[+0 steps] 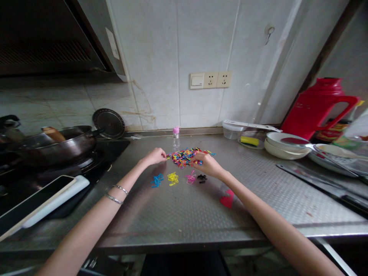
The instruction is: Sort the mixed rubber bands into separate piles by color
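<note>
A mixed heap of small coloured loop-shaped pieces (182, 157) lies on the metal counter; whether they are clips or bands I cannot tell. At its left edge my left hand (156, 156) is closed in a pinch, with any held piece too small to name. Over the heap's right side my right hand (205, 164) has its fingers curled together and pointing down, their tips partly hidden. Nearer me lie separate little piles: blue pieces (157, 180), yellow pieces (173, 178), pink pieces (190, 177) and black pieces (202, 178).
Behind the heap stands a small clear bottle with a pink cap (176, 137). A red heart shape (227, 198) lies by my right forearm. To the right are a knife (310, 178), bowls (284, 147) and a red thermos (316, 107); a pan (57, 143) and phone (37, 199) are left.
</note>
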{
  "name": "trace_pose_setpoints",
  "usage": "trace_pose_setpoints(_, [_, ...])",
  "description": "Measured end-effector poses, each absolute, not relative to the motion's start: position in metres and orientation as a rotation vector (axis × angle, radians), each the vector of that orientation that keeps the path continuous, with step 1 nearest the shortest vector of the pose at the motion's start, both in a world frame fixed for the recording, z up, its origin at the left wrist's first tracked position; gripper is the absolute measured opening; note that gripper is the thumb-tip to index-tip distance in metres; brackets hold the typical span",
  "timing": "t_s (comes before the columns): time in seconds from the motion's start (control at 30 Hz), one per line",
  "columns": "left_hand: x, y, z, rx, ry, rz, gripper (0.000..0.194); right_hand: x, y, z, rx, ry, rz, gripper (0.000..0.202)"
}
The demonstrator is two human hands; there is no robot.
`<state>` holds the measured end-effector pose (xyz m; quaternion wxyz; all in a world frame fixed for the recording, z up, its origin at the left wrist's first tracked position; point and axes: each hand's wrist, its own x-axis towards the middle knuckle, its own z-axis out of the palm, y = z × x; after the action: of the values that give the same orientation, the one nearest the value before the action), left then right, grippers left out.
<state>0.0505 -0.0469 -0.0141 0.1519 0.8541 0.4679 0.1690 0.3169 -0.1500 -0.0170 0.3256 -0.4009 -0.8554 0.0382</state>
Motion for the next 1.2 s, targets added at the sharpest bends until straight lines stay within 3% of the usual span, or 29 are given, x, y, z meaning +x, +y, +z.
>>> trace_pose_setpoints(0.43, [0.05, -0.044, -0.03, 2.435, 1.444, 0.573, 0.015, 0.36, -0.127, -0.028, -1.33, -2.119, 0.072, 0.019])
trace_pose_setpoints(1.2, [0.042, -0.057, -0.009, 2.21, 1.227, 0.711, 0.018, 0.367, -0.124, -0.036, -1.505, -2.182, 0.06, 0.02])
